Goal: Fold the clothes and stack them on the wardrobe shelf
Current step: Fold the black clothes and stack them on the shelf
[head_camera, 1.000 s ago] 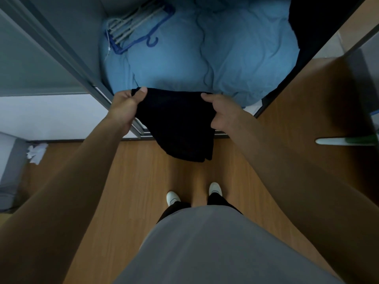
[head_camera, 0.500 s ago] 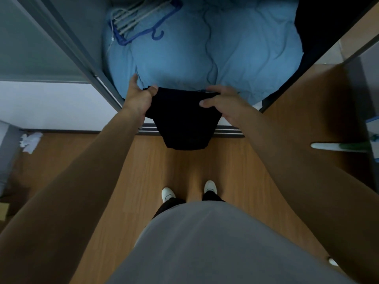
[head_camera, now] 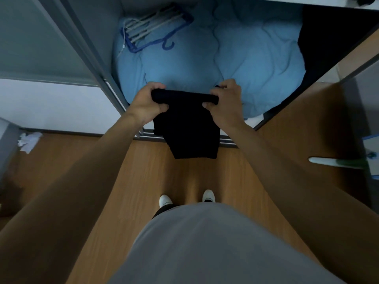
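The left grip and right grip each curl tightly round the bunched top edge of a black folded cloth garment, perhaps trousers. It hangs at the wardrobe opening, just before a light blue quilted duvet.

Your left hand and right hand each grip one end of the black garment's folded top edge; the rest hangs before the open wardrobe. Inside, a blue quilt carries a bundle of hangers at its back left corner. Your white shoes stand on the wooden floor.
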Motion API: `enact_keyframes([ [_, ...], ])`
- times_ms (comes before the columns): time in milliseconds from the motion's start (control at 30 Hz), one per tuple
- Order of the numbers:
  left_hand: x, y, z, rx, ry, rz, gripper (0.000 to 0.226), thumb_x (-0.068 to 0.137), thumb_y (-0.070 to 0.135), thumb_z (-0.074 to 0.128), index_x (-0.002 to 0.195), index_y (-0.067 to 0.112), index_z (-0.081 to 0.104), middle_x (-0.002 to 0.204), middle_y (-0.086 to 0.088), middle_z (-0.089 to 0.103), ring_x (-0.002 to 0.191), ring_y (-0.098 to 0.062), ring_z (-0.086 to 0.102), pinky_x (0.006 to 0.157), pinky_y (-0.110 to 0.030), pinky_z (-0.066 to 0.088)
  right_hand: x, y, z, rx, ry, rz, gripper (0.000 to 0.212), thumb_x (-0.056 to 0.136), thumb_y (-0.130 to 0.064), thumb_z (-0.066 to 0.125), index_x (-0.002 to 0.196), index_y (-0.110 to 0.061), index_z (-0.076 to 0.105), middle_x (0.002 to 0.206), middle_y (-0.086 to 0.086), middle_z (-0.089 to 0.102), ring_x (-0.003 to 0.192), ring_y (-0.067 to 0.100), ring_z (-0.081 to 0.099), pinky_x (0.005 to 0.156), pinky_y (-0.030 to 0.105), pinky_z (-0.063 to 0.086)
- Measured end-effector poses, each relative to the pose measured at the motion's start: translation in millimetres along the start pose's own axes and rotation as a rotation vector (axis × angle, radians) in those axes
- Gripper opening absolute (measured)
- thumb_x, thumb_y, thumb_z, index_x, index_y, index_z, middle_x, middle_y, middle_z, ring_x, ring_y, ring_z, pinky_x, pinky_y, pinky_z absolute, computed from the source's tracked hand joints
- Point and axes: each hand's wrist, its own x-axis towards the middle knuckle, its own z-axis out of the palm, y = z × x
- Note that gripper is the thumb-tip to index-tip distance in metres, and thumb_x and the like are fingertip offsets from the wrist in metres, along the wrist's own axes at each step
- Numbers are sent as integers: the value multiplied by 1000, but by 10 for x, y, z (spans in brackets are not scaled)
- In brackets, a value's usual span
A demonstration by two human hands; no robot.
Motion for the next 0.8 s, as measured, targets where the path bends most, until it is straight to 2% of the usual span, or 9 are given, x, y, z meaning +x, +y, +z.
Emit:
enact_keyframes([
  [100, -66, -162, -168, -233, 31, 2, 68, 78, 10, 83, 133, 31, 48, 125, 6, 55, 109, -2, 59, 89, -11, 49, -12, -109, -86, 205, 29, -90, 14, 81, -7, 78, 89, -5, 67, 129, 11, 48, 121, 18, 47, 104, 21, 35],
  [167, -72, -250, -269, -273, -19, -8, 73, 76, 15, 86, 137, 26, 47, 137, -1, 53, 122, -8, 55, 100, -22, 49, 13, -195, -192, 276, -4, -114, 15, 79, -5, 78, 85, 1, 66, 115, 14, 60, 106, 18, 56, 94, 22, 42],
  [267, -33, -368, -293, -200, -193, -54, 75, 69, 28, 86, 135, 17, 53, 122, 8, 68, 115, -4, 62, 88, -15, 52, 28, -371, -369, 350, -119, -73, 18, 80, -8, 79, 84, 5, 66, 80, 8, 64, 73, 12, 58, 69, 28, 46],
  [367, 58, -339, -257, -126, -284, -109, 76, 60, 41, 85, 128, 19, 60, 108, 17, 70, 107, 0, 63, 80, -10, 51, 1, -513, -501, 484, -135, -25, 21, 79, -3, 80, 86, 10, 65, 73, 7, 60, 63, 9, 56, 58, 22, 45],
  [433, 167, -274, -218, -170, -258, -91, 77, 65, 42, 85, 133, 17, 58, 120, 5, 69, 111, -9, 65, 92, -22, 52, 4, -578, -568, 564, -89, 19, 20, 78, 0, 80, 84, 10, 64, 73, 9, 57, 66, 13, 56, 61, 25, 46],
  [533, 239, -80, -57, -273, -205, -86, 58, 78, 46, 80, 125, 16, 65, 113, 1, 74, 105, -16, 70, 91, -28, 56, 64, -555, -645, 836, 77, 176, 15, 80, -2, 78, 90, 0, 68, 77, 8, 66, 71, 16, 64, 68, 28, 55],
  [633, 228, 118, 148, -454, -207, -114, 42, 88, 39, 71, 120, 11, 68, 112, -5, 75, 104, -22, 71, 92, -36, 56, 89, -311, -689, 1269, 200, 347, 30, 89, -16, 71, 116, -1, 67, 108, 13, 73, 101, 24, 70, 92, 38, 58],
  [700, 221, 235, 195, -493, -183, -135, 38, 89, 36, 71, 118, 10, 67, 108, -5, 76, 100, -20, 72, 89, -37, 58, -4, -80, -648, 1309, 82, 343, 40, 96, -28, 63, 130, -6, 61, 126, 10, 68, 119, 23, 65, 100, 38, 53],
  [800, 221, 339, 114, -534, -141, -175, 31, 90, 31, 71, 113, 12, 66, 99, -1, 77, 93, -16, 74, 78, -32, 60, -299, 191, -348, 1031, -171, 367, 41, 97, -29, 62, 133, -12, 59, 128, 0, 69, 120, 15, 64, 101, 33, 51],
])
